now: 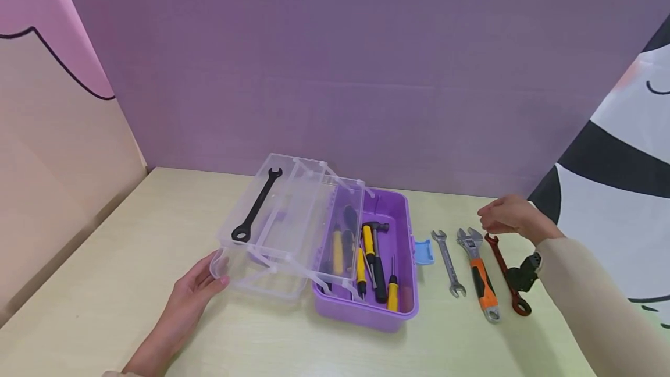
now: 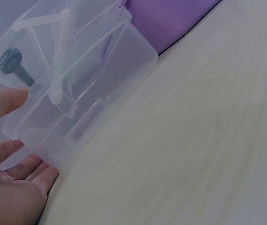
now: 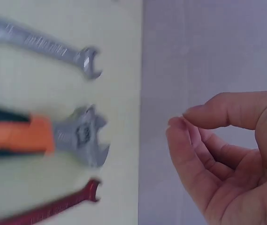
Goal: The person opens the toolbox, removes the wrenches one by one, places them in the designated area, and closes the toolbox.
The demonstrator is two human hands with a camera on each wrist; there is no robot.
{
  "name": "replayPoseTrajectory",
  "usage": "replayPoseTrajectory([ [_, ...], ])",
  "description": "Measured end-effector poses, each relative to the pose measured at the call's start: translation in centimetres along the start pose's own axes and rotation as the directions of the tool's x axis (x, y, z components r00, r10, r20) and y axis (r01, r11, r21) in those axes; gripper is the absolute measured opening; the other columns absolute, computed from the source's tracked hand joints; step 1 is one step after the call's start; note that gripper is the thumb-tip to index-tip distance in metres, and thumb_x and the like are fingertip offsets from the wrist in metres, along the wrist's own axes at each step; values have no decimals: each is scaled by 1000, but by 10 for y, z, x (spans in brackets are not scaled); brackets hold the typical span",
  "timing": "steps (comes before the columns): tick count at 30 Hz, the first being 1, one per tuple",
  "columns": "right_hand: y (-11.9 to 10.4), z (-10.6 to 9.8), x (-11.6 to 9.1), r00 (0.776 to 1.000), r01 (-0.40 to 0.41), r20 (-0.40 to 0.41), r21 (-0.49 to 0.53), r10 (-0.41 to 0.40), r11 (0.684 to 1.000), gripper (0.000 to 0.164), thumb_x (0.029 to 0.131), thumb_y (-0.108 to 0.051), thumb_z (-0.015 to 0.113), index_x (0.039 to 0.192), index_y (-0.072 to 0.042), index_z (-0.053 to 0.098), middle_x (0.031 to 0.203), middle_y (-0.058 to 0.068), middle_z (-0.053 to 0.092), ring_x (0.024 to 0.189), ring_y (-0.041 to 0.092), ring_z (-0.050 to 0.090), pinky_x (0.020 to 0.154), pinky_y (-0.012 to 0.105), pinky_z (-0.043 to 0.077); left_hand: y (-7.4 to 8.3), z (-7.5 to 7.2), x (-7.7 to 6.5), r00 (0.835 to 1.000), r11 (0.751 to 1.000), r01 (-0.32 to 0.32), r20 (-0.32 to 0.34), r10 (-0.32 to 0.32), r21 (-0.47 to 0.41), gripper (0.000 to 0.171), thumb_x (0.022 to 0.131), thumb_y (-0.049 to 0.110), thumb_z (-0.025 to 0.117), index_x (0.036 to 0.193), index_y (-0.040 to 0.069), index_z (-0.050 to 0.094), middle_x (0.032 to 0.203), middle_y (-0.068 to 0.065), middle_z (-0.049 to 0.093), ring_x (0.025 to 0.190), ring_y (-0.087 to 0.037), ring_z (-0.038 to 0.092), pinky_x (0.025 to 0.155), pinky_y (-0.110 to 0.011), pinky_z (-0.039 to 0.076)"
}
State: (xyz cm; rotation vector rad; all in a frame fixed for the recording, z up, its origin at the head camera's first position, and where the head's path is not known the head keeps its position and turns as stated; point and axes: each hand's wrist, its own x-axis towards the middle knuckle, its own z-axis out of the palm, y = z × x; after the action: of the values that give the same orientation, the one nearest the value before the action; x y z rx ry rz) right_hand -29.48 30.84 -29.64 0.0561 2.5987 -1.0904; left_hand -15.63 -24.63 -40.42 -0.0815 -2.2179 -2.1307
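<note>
A purple toolbox point(image 1: 361, 319) stands open, its clear plastic lid point(image 1: 251, 281) spread to the left. My left hand point(image 1: 191, 290) grips the lid's near-left corner, thumb over the rim and fingers along the outside in the left wrist view. A black combination wrench point(image 1: 256, 205) lies in the clear section. My right hand point(image 1: 510, 214) hovers by the top end of a red wrench point(image 1: 499, 258); its fingers are loosely curled, thumb tip close to the index fingertip, nothing between them. Left of the red wrench lie an adjustable wrench point(image 1: 478, 275) with an orange-black handle and a silver wrench point(image 1: 448, 263).
Inside the box are a hammer point(image 1: 379, 272) and several yellow-handled tools, among them a screwdriver point(image 1: 392, 295). A blue latch point(image 1: 424, 252) sticks out on the right side. A purple backdrop point(image 1: 340, 74) rises along the table's point(image 1: 104, 284) far edge.
</note>
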Motion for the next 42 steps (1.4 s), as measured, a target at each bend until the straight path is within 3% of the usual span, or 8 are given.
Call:
replayPoseTrajectory([
  [6,-21,3,-2,998,56,39,58,-58,997,48,94,-13,56,129,16,43,103,0,65,86,6,65,86,31,57,1,1,0,1000,1000,11,5,-11,2,59,93,8,58,145,-3,32,147,-29,34,108,16,49,90,-6,45],
  [14,-54,13,2,995,42,82,160,-56,986,44,98,-13,51,131,14,42,90,-7,65,81,6,65,82,25,58,1,-2,0,1000,999,29,7,-29,17,60,93,9,58,146,-3,30,149,-29,31,106,19,48,91,-5,44],
  [21,-86,25,5,993,72,82,107,-81,992,45,94,-14,57,128,13,45,92,-2,64,80,7,64,81,25,58,2,-1,-1,999,999,36,9,-36,24,61,94,10,58,146,-2,30,149,-28,30,105,20,47,90,-4,43],
  [27,-112,45,7,988,89,111,121,-102,989,43,92,-9,57,126,15,45,86,-4,64,75,5,62,79,23,58,3,0,-1,1000,1000,18,12,-18,3,60,93,8,58,145,-4,30,148,-29,32,106,17,48,90,-5,45],
  [32,-128,57,7,990,98,93,103,-108,990,42,94,-12,56,127,14,47,103,10,66,81,9,64,85,29,57,4,1,-1,1000,1000,26,13,-26,-4,61,93,8,58,146,-3,30,148,-29,32,106,17,49,90,-5,44],
  [36,-141,64,7,990,95,95,78,-103,992,44,95,-14,55,130,12,47,125,25,57,94,19,65,94,34,54,4,1,-2,1000,1000,28,11,-28,-5,61,93,8,58,146,-3,30,148,-29,32,107,17,49,90,-5,44],
  [42,-161,77,6,991,101,85,54,-105,993,42,95,-14,55,129,10,49,127,26,55,103,26,63,100,40,49,4,0,-2,1000,1000,22,7,-22,-1,60,93,9,59,146,-2,31,147,-29,33,106,17,49,90,-5,44],
])
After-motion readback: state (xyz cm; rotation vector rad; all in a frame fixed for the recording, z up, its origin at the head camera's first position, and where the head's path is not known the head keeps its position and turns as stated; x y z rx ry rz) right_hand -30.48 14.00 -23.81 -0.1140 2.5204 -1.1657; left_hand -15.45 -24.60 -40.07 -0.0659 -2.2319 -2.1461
